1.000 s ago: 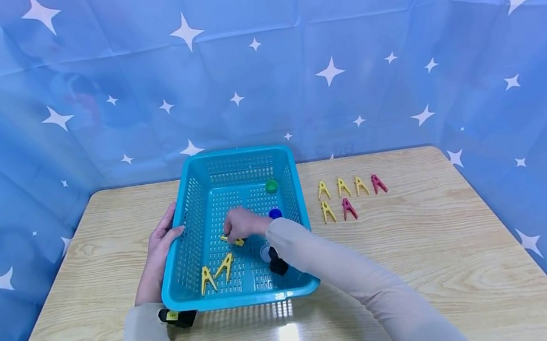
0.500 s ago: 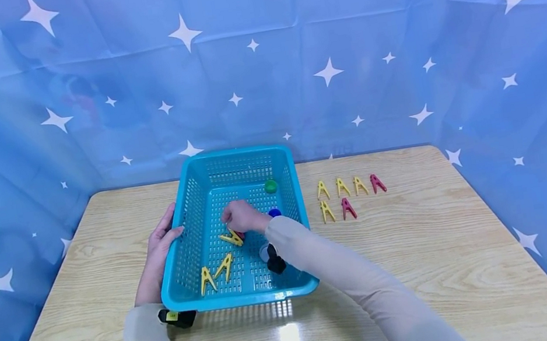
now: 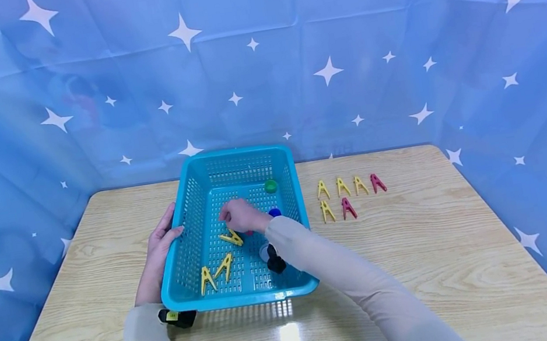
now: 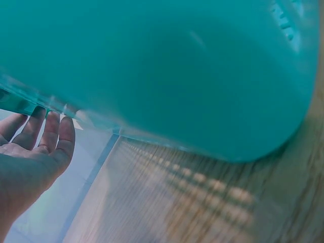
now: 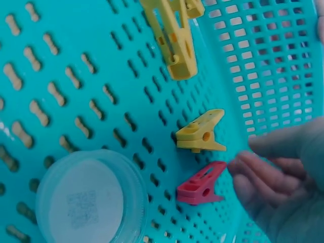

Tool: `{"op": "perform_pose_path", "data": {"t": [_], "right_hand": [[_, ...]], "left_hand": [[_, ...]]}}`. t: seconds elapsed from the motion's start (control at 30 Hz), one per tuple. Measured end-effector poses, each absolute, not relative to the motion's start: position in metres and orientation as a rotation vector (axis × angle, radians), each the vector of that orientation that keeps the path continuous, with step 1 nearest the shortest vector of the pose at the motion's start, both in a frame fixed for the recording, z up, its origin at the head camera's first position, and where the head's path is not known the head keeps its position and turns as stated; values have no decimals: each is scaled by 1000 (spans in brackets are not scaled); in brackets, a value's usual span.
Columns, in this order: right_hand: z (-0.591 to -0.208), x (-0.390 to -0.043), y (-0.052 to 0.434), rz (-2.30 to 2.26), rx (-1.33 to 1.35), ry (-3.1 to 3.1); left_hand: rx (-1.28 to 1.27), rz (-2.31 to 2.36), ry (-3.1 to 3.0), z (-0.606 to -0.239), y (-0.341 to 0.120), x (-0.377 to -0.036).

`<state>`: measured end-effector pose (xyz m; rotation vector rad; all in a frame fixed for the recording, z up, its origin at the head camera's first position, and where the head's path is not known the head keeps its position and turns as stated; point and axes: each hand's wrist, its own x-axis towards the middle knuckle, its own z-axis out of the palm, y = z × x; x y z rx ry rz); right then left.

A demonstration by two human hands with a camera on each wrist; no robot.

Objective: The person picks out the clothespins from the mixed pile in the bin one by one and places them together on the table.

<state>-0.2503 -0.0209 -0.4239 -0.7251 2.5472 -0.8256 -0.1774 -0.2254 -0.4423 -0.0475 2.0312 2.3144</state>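
In the head view my left hand grips the left rim of the blue plastic basket, its thumb over the edge. Bent fingertips meet the outer wall in the left wrist view. My right hand is down inside the basket. Its loosely bent fingers, thumb apart, are right at the legs of a red clothespin on the perforated floor. Beside that lies a yellow clothespin. Closer to the basket's front are two more yellow clothespins, one leaning and one upright in view.
The basket also holds a round clear-rimmed container with a printed code, a blue cap and a green cap. Right of it, yellow clothespins and red clothespins lie in two rows on the wooden table.
My right hand has moved back a little, uncovering the nearby yellow clothespin. Some red now shows beneath the hand, farther right than half a second ago. My left hand has stayed on the rim.
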Motion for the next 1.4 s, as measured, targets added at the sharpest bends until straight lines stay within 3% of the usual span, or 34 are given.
{"op": "perform_pose_path", "data": {"t": [0.33, 1.4], "right_hand": [[-429, -250, -21, -609, -875, 2491], [-430, -249, -18, -412, -819, 2562]], "left_hand": [[-53, 2298, 2045, -442, -225, -177], [-74, 2334, 2026, -444, -224, -178]]}}
